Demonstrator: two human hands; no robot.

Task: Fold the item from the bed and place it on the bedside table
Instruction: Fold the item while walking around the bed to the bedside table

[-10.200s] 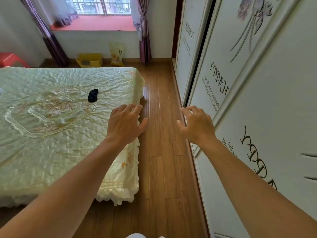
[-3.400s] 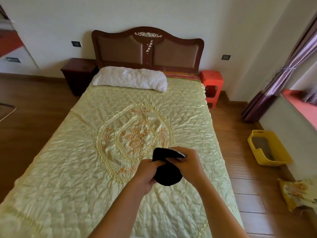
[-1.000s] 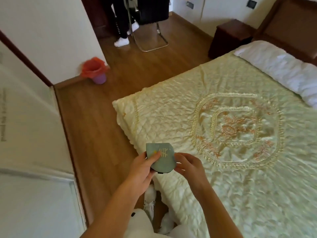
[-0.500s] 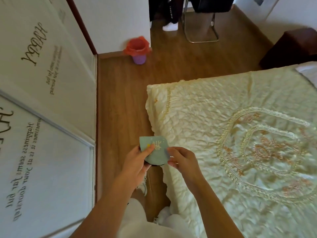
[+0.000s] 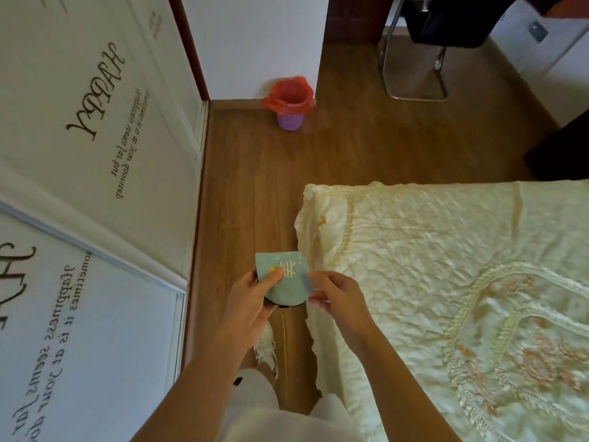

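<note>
Since half a second ago your view has swung left. Your left hand (image 5: 251, 301) and right hand (image 5: 334, 291) pinch the folded pale-green sock (image 5: 283, 279) between them, off the cream quilted bed's (image 5: 446, 250) corner; dark bedside table (image 5: 557, 157) lies far right, nearer your right hand.

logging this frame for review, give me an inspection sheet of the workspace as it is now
surface: cream quilted bedspread with embroidered centre, nothing lying on the visible part
job's things: small folded item, pale green face with a yellow mark and dark underside, held in the air above the floor by the bed corner; a dark furniture corner at the right edge may be the bedside table, cannot tell
clutter: purple bin with red liner on the floor by the wall
grippers: left hand pinches the item's left side, right hand its right edge
cables: nothing seen
surroundings: wood floor, white lettered wardrobe doors, black chair on a metal frame
</note>
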